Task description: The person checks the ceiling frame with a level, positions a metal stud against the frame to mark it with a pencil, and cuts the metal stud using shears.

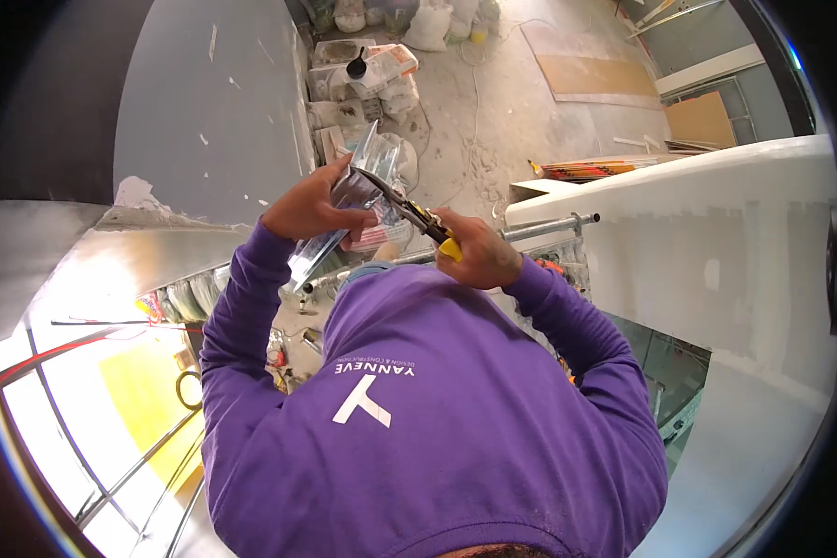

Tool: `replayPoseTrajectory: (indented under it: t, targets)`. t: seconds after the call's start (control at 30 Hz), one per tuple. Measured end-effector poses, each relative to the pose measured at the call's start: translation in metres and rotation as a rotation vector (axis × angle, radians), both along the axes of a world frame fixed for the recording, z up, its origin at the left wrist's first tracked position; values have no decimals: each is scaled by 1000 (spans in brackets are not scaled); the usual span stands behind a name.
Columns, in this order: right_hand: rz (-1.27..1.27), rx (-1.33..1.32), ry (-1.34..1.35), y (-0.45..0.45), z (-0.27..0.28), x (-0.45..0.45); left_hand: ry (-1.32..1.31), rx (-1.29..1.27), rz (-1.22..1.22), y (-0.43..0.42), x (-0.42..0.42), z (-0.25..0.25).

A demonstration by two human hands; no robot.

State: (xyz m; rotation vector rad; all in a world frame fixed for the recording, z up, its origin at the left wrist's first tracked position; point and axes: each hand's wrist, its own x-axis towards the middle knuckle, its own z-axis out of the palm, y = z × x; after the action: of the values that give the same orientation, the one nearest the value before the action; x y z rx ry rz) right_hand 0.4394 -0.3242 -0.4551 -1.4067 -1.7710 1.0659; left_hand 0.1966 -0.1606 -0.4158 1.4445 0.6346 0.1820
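Observation:
My left hand (pixel 312 206) grips a shiny sheet-metal profile (pixel 318 257), thumb on the near face and fingers partly hidden behind it. The profile slants from lower left to upper right in front of my chest. My right hand (pixel 479 251) is wrapped round the yellow handles of a pair of tin snips (pixel 409 208). The snips point up and left, and their dark blades reach the profile close to my left hand. Whether the blades are closed on the metal I cannot tell.
A metal scaffold tube (pixel 553 227) runs across in front of me. Below on the dusty floor (pixel 479 121) are stacked bags and boxes (pixel 395 63), a black scoop-like item (pixel 356 67) and a brown board (pixel 595 76). A grey wall panel (pixel 219 112) stands left, a white partition (pixel 697 209) right.

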Motion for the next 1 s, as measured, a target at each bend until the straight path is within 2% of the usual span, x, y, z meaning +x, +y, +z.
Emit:
replayPoseTrajectory:
  t: [0.03,0.13,0.23,0.4,0.5,0.53,0.63,0.7,0.73,0.77,0.8,0.9,1.0]
  targets:
    - [-10,88,19,5,-4,-4,-5,-34,17,3,-4,-1]
    - [28,51,124,32,-4,-14,22,-95,76,22,-11,14]
    - [9,66,94,66,1,-28,45,-32,92,47,-26,30]
    - [64,-51,73,112,14,-46,-60,-8,112,79,-45,32]
    - [79,-60,103,126,13,-55,-45,-69,177,87,-55,33]
    - [85,-108,119,135,11,-56,51,-44,197,89,-60,39]
    - [60,-218,149,158,2,-64,27,22,333,121,-81,5]
    - [-1,-223,135,171,8,-71,6,10,311,125,-90,7]
    - [-39,-37,66,176,-10,-73,21,19,314,129,-96,-3]
    - [-28,-47,61,177,-17,-71,38,29,318,132,-100,-10]
    - [-15,-61,57,174,-23,-67,43,-6,381,128,-99,-12]
    - [-2,-111,20,146,-32,-46,6,-90,552,138,-113,-61]
    - [-38,-177,7,97,-58,-9,-180,-330,782,107,-113,-84]
